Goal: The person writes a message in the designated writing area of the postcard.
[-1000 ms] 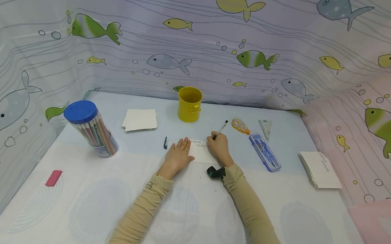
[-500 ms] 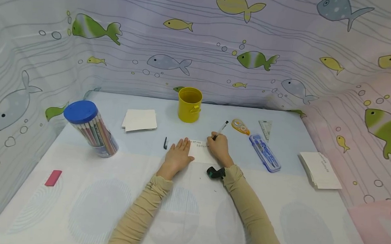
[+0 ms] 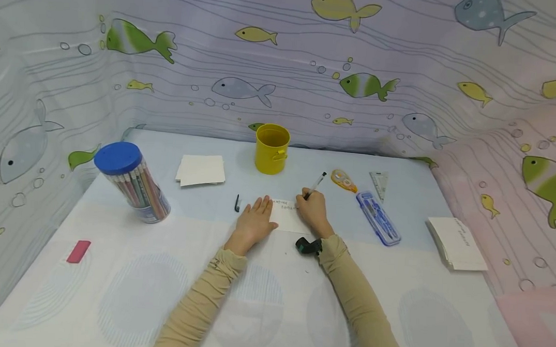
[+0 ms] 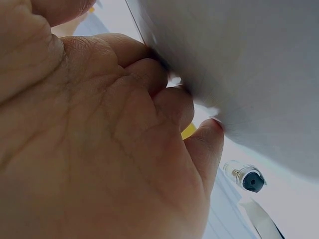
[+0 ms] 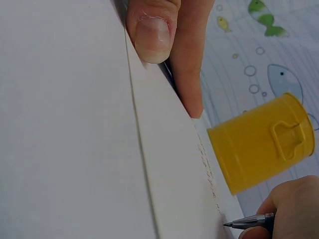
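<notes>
My right hand (image 3: pixel 314 211) grips a pen (image 3: pixel 318 180) with a clear barrel, its tip down at a small white card (image 3: pixel 291 224). Rows of small handwriting run along the card's far part. The right wrist view shows the metal pen tip (image 5: pixel 244 221) right by the end of a row of handwriting (image 5: pixel 208 172). With fingers extended, my left hand (image 3: pixel 251 225) rests on the card's left side and covers that edge. A black-and-clear pen cap (image 3: pixel 237 203) lies just left of that hand, also visible past the little finger in the left wrist view.
A yellow bucket (image 3: pixel 270 157) stands behind the card. Left are a stack of blank cards (image 3: pixel 201 170), a blue-lidded tub of pencils (image 3: pixel 139 188) and a red block (image 3: pixel 78 251). Right are correction tape (image 3: pixel 344 180), a set square (image 3: pixel 379 184), a blue case (image 3: pixel 378 218) and written cards (image 3: pixel 456 243).
The head view has shifted slightly, so everything sits a little further right. My left hand stays on the card; my right hand keeps the pen at nearly the same spot.
</notes>
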Demonstrator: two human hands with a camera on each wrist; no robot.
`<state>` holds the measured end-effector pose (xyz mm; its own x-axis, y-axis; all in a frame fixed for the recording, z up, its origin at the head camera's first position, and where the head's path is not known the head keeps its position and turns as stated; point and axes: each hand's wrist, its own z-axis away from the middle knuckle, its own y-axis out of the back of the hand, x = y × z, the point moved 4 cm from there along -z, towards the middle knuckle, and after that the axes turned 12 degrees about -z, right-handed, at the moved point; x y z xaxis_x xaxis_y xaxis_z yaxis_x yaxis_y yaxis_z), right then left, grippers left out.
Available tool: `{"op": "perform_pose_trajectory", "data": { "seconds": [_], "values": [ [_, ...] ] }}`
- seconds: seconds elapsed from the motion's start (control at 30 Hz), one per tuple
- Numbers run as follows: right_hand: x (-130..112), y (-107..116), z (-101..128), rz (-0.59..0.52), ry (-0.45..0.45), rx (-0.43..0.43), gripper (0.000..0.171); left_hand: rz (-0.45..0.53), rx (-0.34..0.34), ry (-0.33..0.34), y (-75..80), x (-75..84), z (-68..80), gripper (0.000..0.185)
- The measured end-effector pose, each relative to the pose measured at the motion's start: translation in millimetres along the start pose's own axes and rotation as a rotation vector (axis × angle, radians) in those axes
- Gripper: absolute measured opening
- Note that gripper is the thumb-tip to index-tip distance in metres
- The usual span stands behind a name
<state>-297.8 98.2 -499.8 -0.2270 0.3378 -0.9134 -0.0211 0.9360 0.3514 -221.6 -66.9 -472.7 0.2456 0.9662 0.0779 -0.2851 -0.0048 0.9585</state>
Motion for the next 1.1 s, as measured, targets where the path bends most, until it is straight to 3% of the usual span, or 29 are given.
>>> {"op": "perform_pose_trajectory", "data": {
  "seconds": [0.2, 0.4, 1.1],
  "values": [
    [1.4, -0.3, 1.5, -0.037, -0.001, 0.016, 0.039, -0.007, -0.013, 0.002, -0.1, 0.4, 0.9, 0.070],
    [-0.7, -0.3, -0.9, 0.010, 0.008, 0.012, 0.040, -0.011, -0.007, 0.000, 0.1, 0.0, -0.4, 0.070],
    [-2.4, -0.9, -2.2, 0.018, -0.020, -0.033, 0.040, -0.011, -0.017, 0.003, 0.6, -0.6, -1.4, 0.071]
  ]
}}
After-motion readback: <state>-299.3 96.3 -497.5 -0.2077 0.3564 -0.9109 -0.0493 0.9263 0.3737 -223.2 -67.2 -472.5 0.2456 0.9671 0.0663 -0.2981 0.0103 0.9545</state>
